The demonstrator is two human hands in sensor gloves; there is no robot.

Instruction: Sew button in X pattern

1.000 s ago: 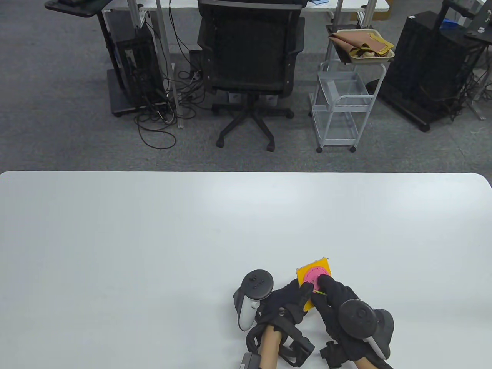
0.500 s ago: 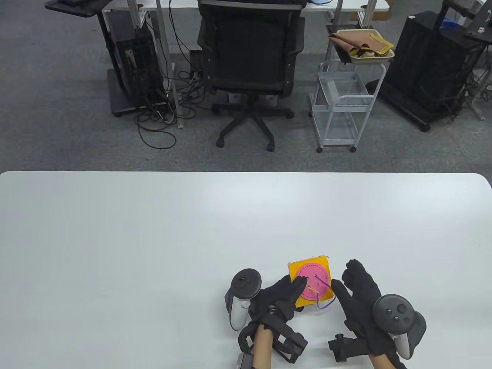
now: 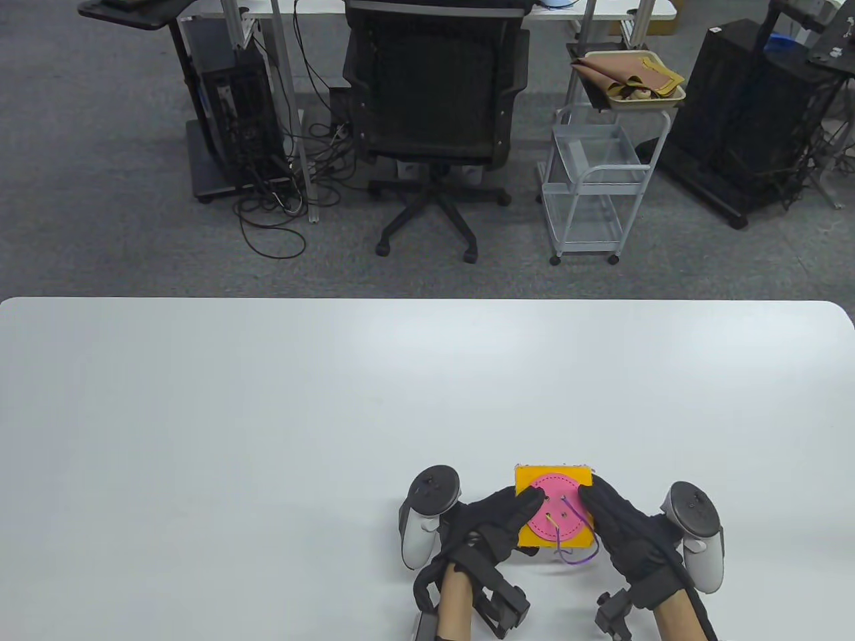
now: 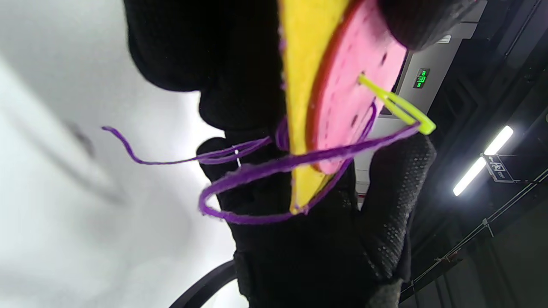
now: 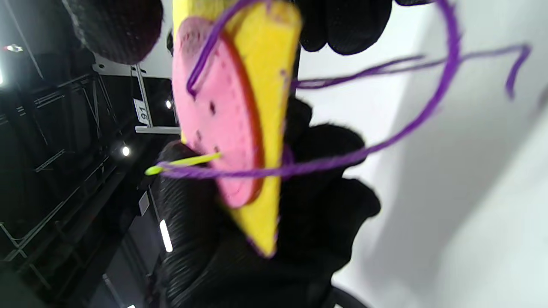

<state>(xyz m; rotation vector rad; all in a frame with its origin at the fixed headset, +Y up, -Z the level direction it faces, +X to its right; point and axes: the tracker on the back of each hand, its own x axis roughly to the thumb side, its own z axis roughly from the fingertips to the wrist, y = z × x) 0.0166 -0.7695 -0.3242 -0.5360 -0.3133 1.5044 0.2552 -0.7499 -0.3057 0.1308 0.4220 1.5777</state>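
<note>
**Both hands holding the button pad**

The left hand (image 3: 497,524) is gripping the yellow felt square (image 3: 528,477) by its left edge, the right hand (image 3: 624,531) by its right edge. Between them the pink button (image 3: 558,517) is facing up, a green needle (image 4: 396,105) sticking through it, purple thread (image 3: 578,555) trailing below onto the white table (image 3: 267,414).

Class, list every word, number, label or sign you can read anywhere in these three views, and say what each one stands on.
"91": white tag on a metal post in the background, right wrist view.
Green digits on a small display on a grey unit, left wrist view: too blurred to read.
Hanging ceiling sign beside a strip light, left wrist view: too small to read.
No text shows on the yellow felt square, pink button or white table.
</note>
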